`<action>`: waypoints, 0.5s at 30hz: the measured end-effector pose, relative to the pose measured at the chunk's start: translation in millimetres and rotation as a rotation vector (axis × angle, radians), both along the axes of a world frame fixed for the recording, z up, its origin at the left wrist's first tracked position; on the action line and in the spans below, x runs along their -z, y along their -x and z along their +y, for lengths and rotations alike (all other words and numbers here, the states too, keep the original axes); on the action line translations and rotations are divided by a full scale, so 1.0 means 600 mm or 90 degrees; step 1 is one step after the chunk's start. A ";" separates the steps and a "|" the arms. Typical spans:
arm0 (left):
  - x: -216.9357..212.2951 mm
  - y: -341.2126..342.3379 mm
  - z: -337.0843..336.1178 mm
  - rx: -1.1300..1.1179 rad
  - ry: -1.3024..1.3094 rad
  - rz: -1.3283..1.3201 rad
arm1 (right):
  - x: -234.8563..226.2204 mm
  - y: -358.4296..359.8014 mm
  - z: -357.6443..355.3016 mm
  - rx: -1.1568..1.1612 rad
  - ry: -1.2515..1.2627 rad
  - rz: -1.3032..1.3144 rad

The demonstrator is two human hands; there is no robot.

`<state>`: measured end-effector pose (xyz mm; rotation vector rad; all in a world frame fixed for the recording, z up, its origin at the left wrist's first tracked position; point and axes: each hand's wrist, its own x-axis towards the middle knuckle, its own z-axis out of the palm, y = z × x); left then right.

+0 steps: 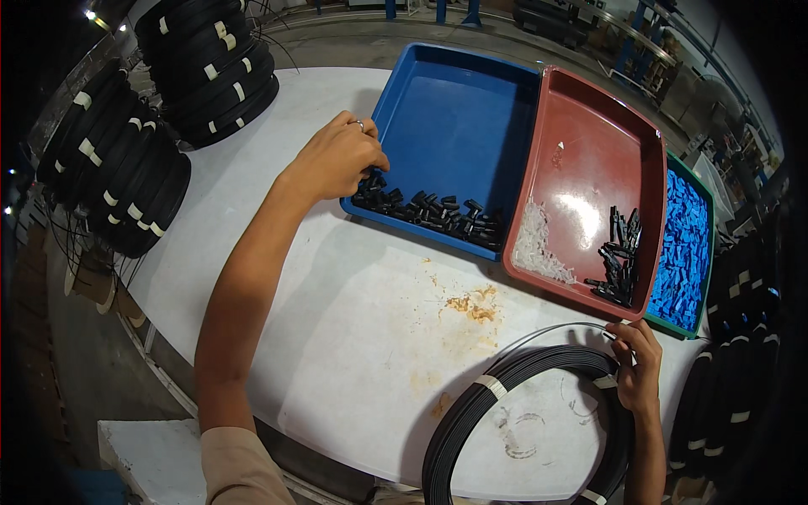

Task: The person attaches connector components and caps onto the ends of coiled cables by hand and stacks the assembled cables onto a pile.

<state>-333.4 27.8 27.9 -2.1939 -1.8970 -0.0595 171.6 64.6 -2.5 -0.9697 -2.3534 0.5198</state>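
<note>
My left hand, a ring on one finger, reaches over the near left corner of a blue tray. Its fingers are closed at the small black plastic sleeves along the tray's near side; what the fingertips pinch is hidden. A coil of black cable, bound with white tape, lies at the front right of the table. Above its right side, my right hand is closed on the cable's loose end, just below a red tray.
The red tray holds clear plastic pieces and black parts. Beside it, a green tray is full of blue pieces. Taped black coils are stacked at the far left, with more coils at right. Yellowish residue marks the white tabletop.
</note>
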 end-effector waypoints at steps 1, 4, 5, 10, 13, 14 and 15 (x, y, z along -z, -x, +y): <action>0.000 -0.003 0.000 0.005 -0.010 0.018 | 0.002 0.000 0.000 -0.003 -0.005 0.002; 0.016 -0.010 0.008 -0.022 0.023 0.041 | 0.002 0.003 0.001 -0.003 -0.005 0.000; 0.017 -0.009 0.008 -0.021 0.024 0.041 | 0.001 0.004 0.001 -0.005 0.001 -0.003; 0.015 0.001 0.012 -0.014 0.014 0.003 | 0.003 0.002 0.001 0.000 -0.003 -0.001; 0.013 0.004 0.009 -0.008 -0.019 -0.039 | 0.005 0.003 0.002 -0.005 -0.006 0.000; 0.012 0.005 0.009 -0.011 -0.019 -0.038 | 0.006 0.004 0.002 -0.005 -0.004 0.001; 0.010 0.007 0.008 -0.010 -0.025 -0.055 | 0.008 0.004 0.004 -0.008 -0.004 0.002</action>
